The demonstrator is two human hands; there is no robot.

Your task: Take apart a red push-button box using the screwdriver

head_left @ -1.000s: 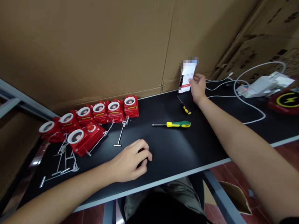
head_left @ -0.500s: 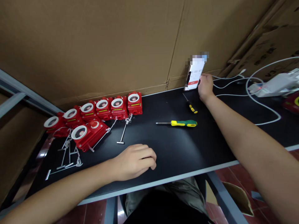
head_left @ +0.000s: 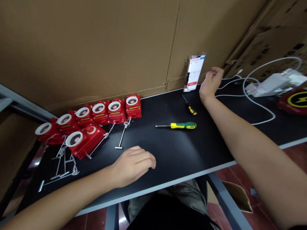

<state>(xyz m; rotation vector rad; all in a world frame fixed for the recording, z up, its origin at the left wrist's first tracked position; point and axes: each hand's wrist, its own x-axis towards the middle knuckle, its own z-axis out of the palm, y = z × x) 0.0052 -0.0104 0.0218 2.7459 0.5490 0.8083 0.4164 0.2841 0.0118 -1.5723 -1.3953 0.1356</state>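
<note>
My left hand (head_left: 134, 166) rests palm down on the black tabletop near its front edge, fingers loosely curled together with nothing visible in them. To the right of the phone (head_left: 194, 73) is my right hand (head_left: 211, 83), a small gap away from it, fingers bent and partly apart, holding nothing. The phone leans upright against the cardboard and shows a timer screen. A green and yellow screwdriver (head_left: 177, 125) lies beyond my left hand. Nearer the phone lies a smaller black and yellow screwdriver (head_left: 190, 107).
Several red boxes with round white-rimmed windows (head_left: 133, 107) line the back left, one standing in front (head_left: 87, 140). Metal T-bars (head_left: 120, 140) hang on cords from them. White cables (head_left: 266, 119) and a white power strip (head_left: 271, 84) occupy the right. Cardboard (head_left: 107, 48) stands behind.
My right hand has drawn away from the phone's edge, leaving a gap. The left hand stays resting on the table. The view has shifted slightly to the right.
</note>
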